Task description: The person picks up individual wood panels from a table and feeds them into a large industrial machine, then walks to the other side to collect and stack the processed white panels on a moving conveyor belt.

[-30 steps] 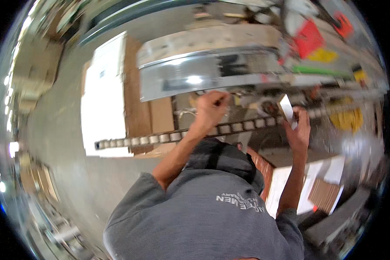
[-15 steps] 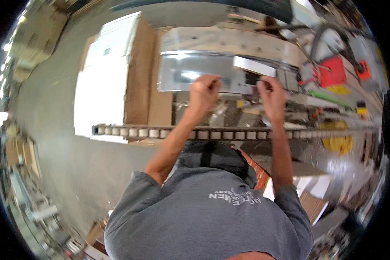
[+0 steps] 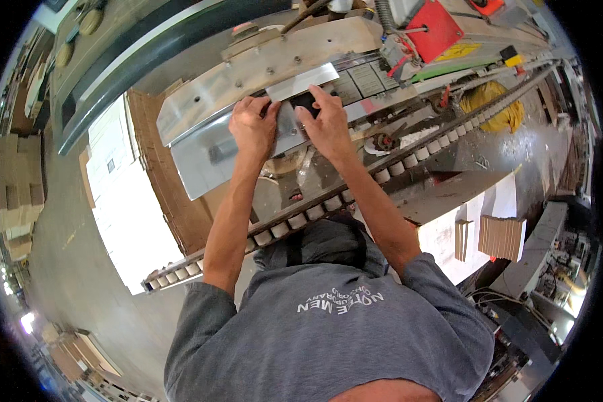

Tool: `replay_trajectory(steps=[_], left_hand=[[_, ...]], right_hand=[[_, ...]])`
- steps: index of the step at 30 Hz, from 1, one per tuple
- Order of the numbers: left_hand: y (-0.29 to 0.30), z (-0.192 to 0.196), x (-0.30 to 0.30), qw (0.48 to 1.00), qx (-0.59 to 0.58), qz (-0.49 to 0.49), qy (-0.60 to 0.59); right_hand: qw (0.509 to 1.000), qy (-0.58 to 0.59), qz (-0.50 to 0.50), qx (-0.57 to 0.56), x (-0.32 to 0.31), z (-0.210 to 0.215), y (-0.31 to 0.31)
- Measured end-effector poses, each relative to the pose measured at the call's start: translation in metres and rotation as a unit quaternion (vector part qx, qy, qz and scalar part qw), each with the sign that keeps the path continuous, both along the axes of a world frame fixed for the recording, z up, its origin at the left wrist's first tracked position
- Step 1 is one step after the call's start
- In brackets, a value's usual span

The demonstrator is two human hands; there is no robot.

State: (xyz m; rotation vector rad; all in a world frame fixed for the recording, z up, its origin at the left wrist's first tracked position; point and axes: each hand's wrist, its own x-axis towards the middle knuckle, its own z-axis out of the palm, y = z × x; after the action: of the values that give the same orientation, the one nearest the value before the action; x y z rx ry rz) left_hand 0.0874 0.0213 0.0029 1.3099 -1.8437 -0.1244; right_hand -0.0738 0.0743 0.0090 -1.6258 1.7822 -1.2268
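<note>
A flat white strip (image 3: 303,82) lies tilted on a long metal machine bed, above a small dark gap. My left hand (image 3: 253,127) is closed, its fingertips pinched together by the strip's near left corner; whatever is between them is hidden. My right hand (image 3: 326,127) has thumb and forefinger apart, the forefinger at the strip's near edge and the thumb beside the dark gap. A shiny clear or metal sheet (image 3: 204,161) slopes down left of my left hand. Behind it runs a pale metal bar (image 3: 211,99) with bolts.
A rail with white rollers (image 3: 296,220) crosses between my body and the machine. Left stands a cardboard box (image 3: 157,174) with a white sheet (image 3: 124,194). A red plate (image 3: 435,28) and a yellow bundle (image 3: 494,107) are to the right. Another white-sided box (image 3: 449,234) is near right.
The view has turned, so the machine and rail now slant up to the right. My hands have come closer together beside the strip. My right thumb and forefinger have spread apart.
</note>
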Motion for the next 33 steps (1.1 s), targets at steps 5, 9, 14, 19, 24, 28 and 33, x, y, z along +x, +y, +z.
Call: replay_trajectory(steps=[5,9,14,19,24,28,33], left_hand=[[-0.008,-0.004,-0.016,0.999,-0.001,-0.034,0.01],[-0.013,-0.003,-0.055,0.998,0.019,-0.06,0.015],[-0.024,-0.006,-0.098,0.997,0.033,-0.073,-0.019],[-0.034,-0.006,-0.132,0.994,0.008,-0.099,-0.038],[-0.047,-0.004,-0.169,0.989,0.011,-0.143,-0.038],[-0.053,-0.009,-0.198,0.986,0.03,-0.165,-0.021],[-0.059,-0.01,-0.208,0.978,-0.006,-0.205,-0.03]], right_hand=[[0.995,0.074,-0.034,-0.055,-0.01,-0.001,-0.007],[0.986,0.152,-0.058,-0.048,-0.035,0.004,-0.012],[0.979,0.174,-0.07,-0.08,-0.077,-0.004,-0.024],[0.973,0.198,-0.081,-0.09,-0.11,-0.009,-0.03],[0.971,0.186,-0.074,-0.13,-0.116,0.017,0.005],[0.992,0.086,0.018,-0.085,-0.12,0.036,0.087],[0.983,0.059,-0.175,0.021,-0.168,0.009,0.204]])
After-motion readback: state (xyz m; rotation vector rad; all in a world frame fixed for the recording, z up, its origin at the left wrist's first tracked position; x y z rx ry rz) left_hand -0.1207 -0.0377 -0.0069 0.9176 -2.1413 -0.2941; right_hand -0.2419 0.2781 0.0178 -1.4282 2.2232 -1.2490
